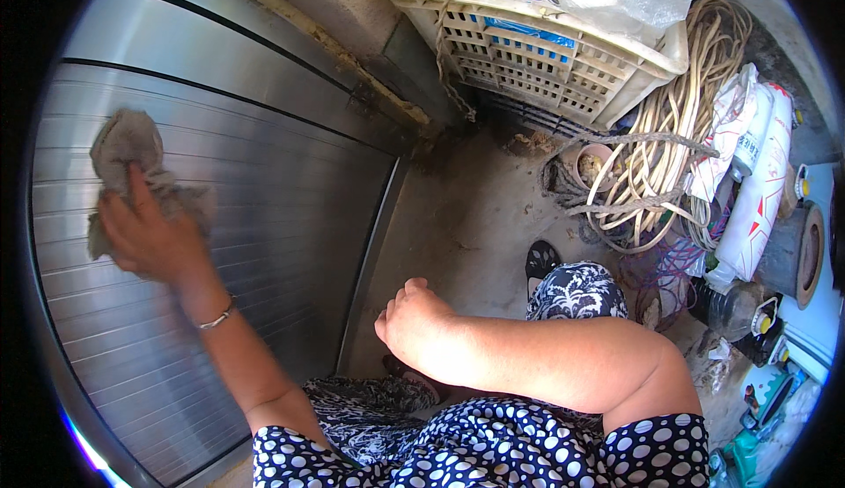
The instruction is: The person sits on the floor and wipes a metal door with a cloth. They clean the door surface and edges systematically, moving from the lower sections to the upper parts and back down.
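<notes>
My left hand [151, 237] presses a crumpled grey-beige cloth [128, 149] against a ridged silver metal door panel [273, 215]. The cloth bunches around the fingers, with folds sticking out above and beside them. A bracelet circles the left wrist. In front of my body, my right hand [414, 321] is closed in a loose fist. Nothing shows in it, and it hangs above the floor, apart from the panel.
A pale plastic crate [546, 57] with bags on it stands at the far side. Coiled cream cable [656, 154] and grey rope lie beside it. Rolled white packaging [761, 184], a dark pot [788, 255] and bottles crowd the right. Concrete floor [475, 198] lies between.
</notes>
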{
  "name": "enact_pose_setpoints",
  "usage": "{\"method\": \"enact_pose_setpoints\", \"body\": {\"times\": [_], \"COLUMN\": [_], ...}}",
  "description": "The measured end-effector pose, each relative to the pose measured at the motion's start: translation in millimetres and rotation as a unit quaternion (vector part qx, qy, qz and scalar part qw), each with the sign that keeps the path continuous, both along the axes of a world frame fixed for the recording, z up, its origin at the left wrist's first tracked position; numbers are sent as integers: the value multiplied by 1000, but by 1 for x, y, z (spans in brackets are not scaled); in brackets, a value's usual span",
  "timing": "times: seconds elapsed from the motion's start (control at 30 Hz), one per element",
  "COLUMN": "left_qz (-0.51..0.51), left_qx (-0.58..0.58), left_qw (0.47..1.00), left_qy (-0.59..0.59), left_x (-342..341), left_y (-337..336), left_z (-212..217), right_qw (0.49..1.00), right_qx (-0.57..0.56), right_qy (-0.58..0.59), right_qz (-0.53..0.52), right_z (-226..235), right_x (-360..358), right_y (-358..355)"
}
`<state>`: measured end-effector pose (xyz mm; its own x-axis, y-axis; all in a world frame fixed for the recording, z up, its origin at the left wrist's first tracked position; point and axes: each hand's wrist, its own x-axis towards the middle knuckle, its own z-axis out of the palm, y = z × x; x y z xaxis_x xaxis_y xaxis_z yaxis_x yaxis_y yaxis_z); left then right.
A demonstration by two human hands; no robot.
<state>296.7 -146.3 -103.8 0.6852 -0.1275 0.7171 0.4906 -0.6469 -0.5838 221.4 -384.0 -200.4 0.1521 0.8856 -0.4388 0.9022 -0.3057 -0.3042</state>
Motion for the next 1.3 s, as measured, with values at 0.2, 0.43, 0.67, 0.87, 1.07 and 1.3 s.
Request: {"method": "enact_pose_setpoints", "body": {"times": [0.2, 0.43, 0.67, 0.87, 1.07, 1.3], "left_qz": [-60, -85, -216, -219, -140, -117], "left_qx": [12, -54, -96, -23, 9, 41], "left_qw": [981, 908, 865, 848, 814, 779], "left_qy": [183, 406, 442, 482, 563, 615], "left_x": [1, 18, 37, 43, 28, -25], "left_y": [18, 1, 5, 0, 15, 32], "left_z": [-104, -193, -286, -349, -395, -376], "right_qw": [1000, 1000, 1000, 997, 997, 996], "right_qx": [4, 3, 17, 47, 62, 53], "right_qy": [-17, -15, -14, -52, -51, -63], "right_qz": [14, -2, -3, -24, -18, -26], "right_z": [-1, -6, -4, -6, -10, -6], "right_x": [0, -4, -9, -22, -35, -35], "right_y": [-2, -10, -12, -20, -23, -17]}}
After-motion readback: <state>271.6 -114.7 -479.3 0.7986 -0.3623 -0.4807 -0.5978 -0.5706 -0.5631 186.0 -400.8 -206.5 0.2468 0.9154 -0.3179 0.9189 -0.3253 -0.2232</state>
